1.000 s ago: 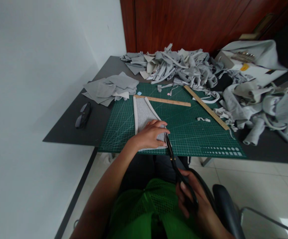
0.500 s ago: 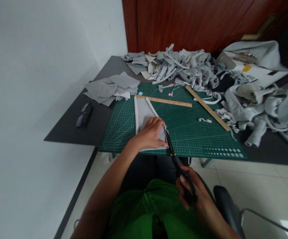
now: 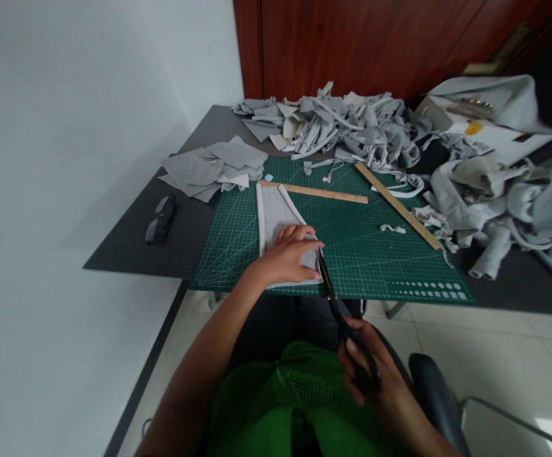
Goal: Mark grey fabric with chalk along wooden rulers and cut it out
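Note:
A grey piece of fabric point(image 3: 272, 212) with pale rolled edges lies on the green cutting mat point(image 3: 352, 241) near its front edge. My left hand point(image 3: 289, 256) rests on the fabric, fingers stretched out and apart, the index finger at its right edge. In my right hand point(image 3: 366, 362) is a pair of black scissors point(image 3: 331, 297), gripped by the handles below the table edge. Their blades lie along the fabric's right edge, close to my left fingertips. The blade tips are partly hidden at the fabric.
Two wooden rulers point(image 3: 323, 192) point(image 3: 399, 208) lie on the mat. Grey fabric pieces point(image 3: 213, 166) sit at the left, near folded glasses point(image 3: 161, 219). A heap of scraps point(image 3: 342, 124) fills the back, with more fabric point(image 3: 514, 203) at right beside a white box point(image 3: 490, 130).
My left index finger has stretched out to the right, over the fabric's edge near the blade tips. The scissors have barely moved, and the fabric stays in place.

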`<state>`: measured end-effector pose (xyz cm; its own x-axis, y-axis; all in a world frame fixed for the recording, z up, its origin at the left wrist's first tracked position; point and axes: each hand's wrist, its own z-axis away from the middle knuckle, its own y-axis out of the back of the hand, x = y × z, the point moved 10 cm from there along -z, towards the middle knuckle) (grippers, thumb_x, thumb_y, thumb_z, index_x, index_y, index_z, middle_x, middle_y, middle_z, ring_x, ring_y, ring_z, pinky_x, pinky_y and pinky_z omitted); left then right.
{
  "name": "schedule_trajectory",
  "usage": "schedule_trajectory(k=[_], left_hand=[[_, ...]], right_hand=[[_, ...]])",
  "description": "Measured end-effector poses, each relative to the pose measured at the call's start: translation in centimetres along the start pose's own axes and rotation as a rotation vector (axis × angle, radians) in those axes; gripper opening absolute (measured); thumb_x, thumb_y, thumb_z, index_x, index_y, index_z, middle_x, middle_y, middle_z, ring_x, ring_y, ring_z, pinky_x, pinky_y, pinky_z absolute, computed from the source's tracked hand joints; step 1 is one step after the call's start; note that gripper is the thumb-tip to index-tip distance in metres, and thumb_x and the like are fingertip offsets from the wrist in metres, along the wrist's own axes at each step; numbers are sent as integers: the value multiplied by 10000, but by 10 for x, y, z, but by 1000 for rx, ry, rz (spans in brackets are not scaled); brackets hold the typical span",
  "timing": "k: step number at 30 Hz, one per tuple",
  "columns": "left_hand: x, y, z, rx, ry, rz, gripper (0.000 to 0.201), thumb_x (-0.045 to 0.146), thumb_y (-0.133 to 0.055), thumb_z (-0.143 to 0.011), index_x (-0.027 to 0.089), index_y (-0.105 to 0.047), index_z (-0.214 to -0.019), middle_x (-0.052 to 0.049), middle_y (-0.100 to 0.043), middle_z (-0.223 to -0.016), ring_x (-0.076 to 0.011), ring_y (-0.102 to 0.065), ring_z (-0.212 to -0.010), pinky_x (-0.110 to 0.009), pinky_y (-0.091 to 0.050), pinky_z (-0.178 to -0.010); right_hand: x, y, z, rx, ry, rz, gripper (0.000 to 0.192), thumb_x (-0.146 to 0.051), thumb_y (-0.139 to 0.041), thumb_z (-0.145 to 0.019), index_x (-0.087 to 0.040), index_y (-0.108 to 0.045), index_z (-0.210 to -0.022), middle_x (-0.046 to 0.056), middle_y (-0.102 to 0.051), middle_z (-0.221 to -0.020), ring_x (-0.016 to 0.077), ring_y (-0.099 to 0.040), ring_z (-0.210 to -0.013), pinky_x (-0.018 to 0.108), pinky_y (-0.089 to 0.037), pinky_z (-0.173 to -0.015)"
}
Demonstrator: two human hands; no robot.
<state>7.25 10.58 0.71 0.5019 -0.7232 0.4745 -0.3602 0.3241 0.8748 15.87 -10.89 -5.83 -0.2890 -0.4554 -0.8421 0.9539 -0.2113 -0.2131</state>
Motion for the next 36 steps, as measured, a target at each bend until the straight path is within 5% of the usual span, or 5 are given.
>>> schedule_trajectory(k=[21, 36], left_hand=[[1, 5, 0, 41, 38, 54, 701, 381, -924, -680, 247, -559, -1264, -106, -431, -1487, -338, -391, -1414, -514, -354, -1202], [1, 2, 1, 3, 28, 49, 599, 399, -895, -728, 294, -621, -1250, -72, -402, -1533, -349, -362, -1438, -534, -325, -1202]], right_hand=[[-4, -1, -1, 18, 8, 134, 598, -667, -658, -910, -258, -510, -1320, -68, -556, -725, 85, -484, -449, 236, -355, -439], [4, 1, 1, 44, 3, -68, 542, -614, -738, -868, -262, -556, -1237, -74, -516, -679, 69, -398, -446, 201, -297, -408]])
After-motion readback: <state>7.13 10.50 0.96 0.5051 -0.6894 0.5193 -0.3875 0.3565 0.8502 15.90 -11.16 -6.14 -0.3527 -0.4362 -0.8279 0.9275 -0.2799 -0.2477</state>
